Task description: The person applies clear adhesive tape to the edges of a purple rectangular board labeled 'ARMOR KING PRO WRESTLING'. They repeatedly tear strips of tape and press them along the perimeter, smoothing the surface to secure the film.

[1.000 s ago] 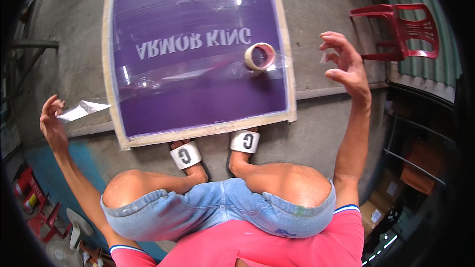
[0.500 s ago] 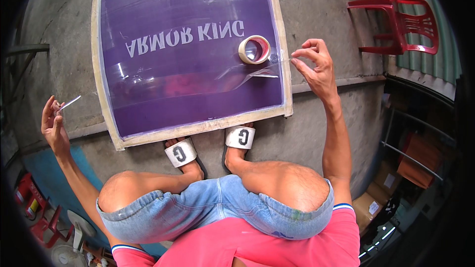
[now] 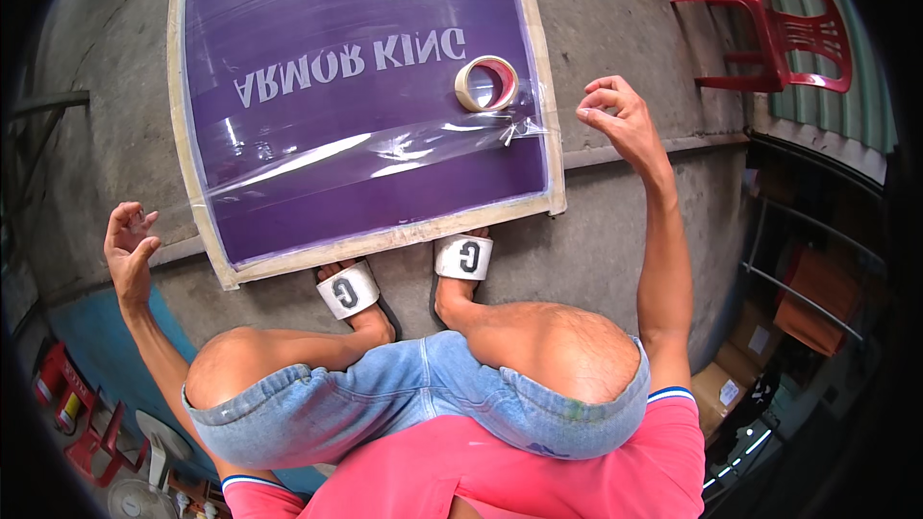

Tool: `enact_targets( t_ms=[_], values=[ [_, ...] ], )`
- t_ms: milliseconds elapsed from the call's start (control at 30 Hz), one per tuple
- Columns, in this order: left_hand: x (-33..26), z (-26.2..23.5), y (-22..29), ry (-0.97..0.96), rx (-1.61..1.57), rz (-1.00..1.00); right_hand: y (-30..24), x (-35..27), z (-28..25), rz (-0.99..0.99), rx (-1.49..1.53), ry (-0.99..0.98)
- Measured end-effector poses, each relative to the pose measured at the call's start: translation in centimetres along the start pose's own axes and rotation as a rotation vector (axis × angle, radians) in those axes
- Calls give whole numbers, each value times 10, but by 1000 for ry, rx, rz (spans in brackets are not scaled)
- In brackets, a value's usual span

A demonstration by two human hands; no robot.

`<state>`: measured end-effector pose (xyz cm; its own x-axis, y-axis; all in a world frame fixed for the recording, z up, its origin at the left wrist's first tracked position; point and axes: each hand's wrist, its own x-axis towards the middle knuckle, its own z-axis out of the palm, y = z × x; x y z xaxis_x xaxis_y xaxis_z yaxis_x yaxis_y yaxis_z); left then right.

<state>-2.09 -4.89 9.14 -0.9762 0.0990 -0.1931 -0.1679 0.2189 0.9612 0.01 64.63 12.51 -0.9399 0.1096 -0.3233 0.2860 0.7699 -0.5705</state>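
A clear plastic strip (image 3: pixel 404 147), creased and shiny, stretches across the near part of a purple mesh screen (image 3: pixel 385 207). The screen has a pale wooden frame (image 3: pixel 385 249) and lies on the floor in front of my feet. My left hand (image 3: pixel 132 252) is beyond the frame's left side, thumb and fingers curled together at the strip's left end, which is faint against the floor. Past the right side, my right hand (image 3: pixel 622 123) pinches the other end between thumb and fingertips. A roll of tape (image 3: pixel 465 91) rests on the screen just above the strip.
My two slippered feet (image 3: pixel 351 291) are close to the frame's near edge. A red plastic chair (image 3: pixel 803 38) is at the far right by a corrugated wall. Cardboard boxes (image 3: pixel 716 389) and a metal rack lie right; a fan (image 3: pixel 139 498) and red chairs lie lower left.
The strip now spans the screen more flatly between my hands. My left hand has moved right and slightly nearer; my right hand has shifted slightly right. The view has shifted a little.
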Motion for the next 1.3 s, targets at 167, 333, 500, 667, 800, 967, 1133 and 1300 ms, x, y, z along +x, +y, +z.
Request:
enact_targets(
  t_ms=[167,333,500,667,800,967,1133,1300],
  values=[
    [4,2,-11,-22,-41,46,17,1,-5,62,50,-5],
    [-3,16,1,-49,-89,82,37,7,-8,51,126,-57],
    [5,49,35,-106,-67,123,76,11,-20,60,39,-120],
    [-1,38,35,-275,-132,203,75,18,-21,157,99,-213],
    [-5,47,27,-375,-451,191,78,26,-20,165,53,-278],
    [-3,66,16,-435,-624,183,84,26,-13,305,8,-343],
    [-16,64,9,-309,-660,235,59,23,-9,344,105,-424],
    [-5,79,29,-284,-583,202,67,20,-8,400,48,-415]
  ],
)
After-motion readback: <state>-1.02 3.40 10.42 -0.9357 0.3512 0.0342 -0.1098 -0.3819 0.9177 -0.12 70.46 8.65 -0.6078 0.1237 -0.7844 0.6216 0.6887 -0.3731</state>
